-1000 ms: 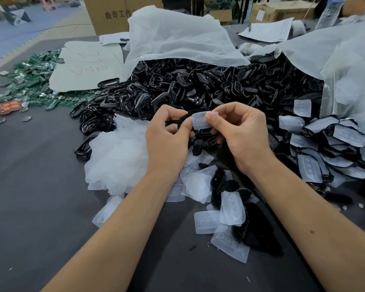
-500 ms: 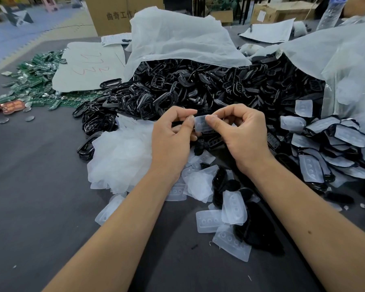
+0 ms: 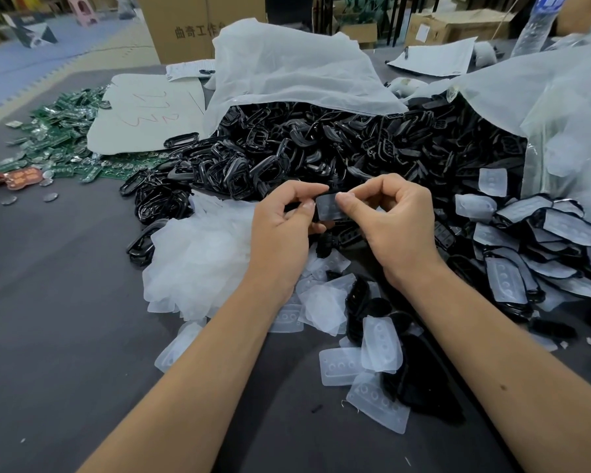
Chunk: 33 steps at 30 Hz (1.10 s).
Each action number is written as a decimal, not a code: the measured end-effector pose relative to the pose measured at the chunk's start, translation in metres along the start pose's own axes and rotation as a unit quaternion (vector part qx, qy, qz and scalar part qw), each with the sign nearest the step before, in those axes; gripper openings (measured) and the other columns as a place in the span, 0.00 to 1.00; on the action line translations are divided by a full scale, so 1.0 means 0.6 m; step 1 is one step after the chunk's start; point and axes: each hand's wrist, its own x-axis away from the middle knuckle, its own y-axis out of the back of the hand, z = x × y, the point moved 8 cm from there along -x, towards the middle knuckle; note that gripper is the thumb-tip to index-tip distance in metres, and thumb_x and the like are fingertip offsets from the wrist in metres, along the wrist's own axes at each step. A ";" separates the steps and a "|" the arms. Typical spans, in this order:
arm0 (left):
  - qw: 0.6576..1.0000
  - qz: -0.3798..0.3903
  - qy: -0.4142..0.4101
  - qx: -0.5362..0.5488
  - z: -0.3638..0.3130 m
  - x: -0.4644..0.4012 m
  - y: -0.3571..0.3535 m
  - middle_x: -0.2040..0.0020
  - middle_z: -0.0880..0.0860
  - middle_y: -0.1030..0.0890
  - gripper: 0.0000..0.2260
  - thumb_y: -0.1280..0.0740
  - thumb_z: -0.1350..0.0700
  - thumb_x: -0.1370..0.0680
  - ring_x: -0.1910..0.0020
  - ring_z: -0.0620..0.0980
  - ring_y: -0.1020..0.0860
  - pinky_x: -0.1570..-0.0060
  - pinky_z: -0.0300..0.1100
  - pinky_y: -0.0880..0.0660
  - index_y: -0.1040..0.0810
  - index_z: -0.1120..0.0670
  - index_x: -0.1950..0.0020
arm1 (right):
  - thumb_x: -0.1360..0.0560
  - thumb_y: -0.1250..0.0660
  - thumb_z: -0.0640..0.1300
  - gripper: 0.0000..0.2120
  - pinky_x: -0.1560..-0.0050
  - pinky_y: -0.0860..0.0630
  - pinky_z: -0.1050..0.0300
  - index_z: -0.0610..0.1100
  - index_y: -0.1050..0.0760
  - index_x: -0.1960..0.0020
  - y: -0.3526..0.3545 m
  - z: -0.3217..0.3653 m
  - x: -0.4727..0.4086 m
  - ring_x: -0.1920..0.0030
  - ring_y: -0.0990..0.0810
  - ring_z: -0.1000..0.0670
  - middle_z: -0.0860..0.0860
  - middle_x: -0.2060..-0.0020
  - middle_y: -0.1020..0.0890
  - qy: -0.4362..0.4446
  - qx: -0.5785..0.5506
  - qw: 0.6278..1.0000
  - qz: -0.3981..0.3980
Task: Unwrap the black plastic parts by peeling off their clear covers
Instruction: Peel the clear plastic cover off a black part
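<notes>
Between my two hands, above the grey table, I hold one black plastic part with a clear cover (image 3: 328, 207) on it. My left hand (image 3: 284, 230) pinches the part's left end between thumb and fingers; the black part itself is mostly hidden behind my fingers. My right hand (image 3: 394, 221) pinches the clear cover at its right edge with thumb and forefinger. Behind my hands lies a big heap of bare black parts (image 3: 321, 155). To the right lie several covered parts (image 3: 556, 230).
A mound of peeled clear covers (image 3: 198, 254) sits left of my left hand, with more loose covers (image 3: 379, 346) near my forearms. White plastic bags (image 3: 287, 66) drape the heap. Green circuit boards (image 3: 58, 131) and a white card (image 3: 144, 114) lie far left.
Both hands stayed together on the same part. My right thumb and forefinger shifted their pinch on the clear cover.
</notes>
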 end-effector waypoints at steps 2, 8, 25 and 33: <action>1.000 0.002 0.002 0.005 0.001 0.000 -0.001 0.51 0.50 0.15 0.16 0.40 0.69 0.17 0.52 0.47 0.17 0.55 0.39 0.21 0.15 0.55 0.47 | 0.29 0.20 0.49 0.08 0.57 0.17 0.40 0.50 0.18 0.62 0.000 -0.002 0.000 0.63 0.17 0.43 0.47 0.62 0.14 -0.004 -0.006 1.000 0.003; 1.000 0.006 0.004 0.007 0.002 0.000 -0.002 0.52 0.52 0.15 0.13 0.38 0.66 0.17 0.54 0.47 0.17 0.54 0.40 0.20 0.15 0.55 0.47 | 0.29 0.20 0.48 0.08 0.62 0.17 0.39 0.50 0.18 0.62 0.000 0.000 0.002 0.67 0.17 0.43 0.48 0.65 0.14 -0.009 -0.022 1.000 0.001; 1.000 -0.007 -0.009 -0.011 0.001 0.000 0.000 0.59 0.54 0.15 0.06 0.30 0.66 0.21 0.60 0.51 0.18 0.58 0.37 0.19 0.16 0.56 0.49 | 0.29 0.20 0.47 0.09 0.57 0.18 0.55 0.51 0.19 0.63 0.000 0.009 0.002 0.62 0.15 0.50 0.53 0.63 0.15 0.030 -0.008 0.999 -0.009; 1.000 -0.018 0.003 0.003 0.001 0.001 0.002 0.56 0.61 0.15 0.06 0.30 0.66 0.20 0.55 0.61 0.16 0.58 0.37 0.19 0.17 0.56 0.50 | 0.29 0.20 0.46 0.08 0.54 0.18 0.55 0.47 0.19 0.61 -0.001 0.013 0.005 0.60 0.16 0.51 0.52 0.61 0.15 0.031 -0.002 1.000 -0.007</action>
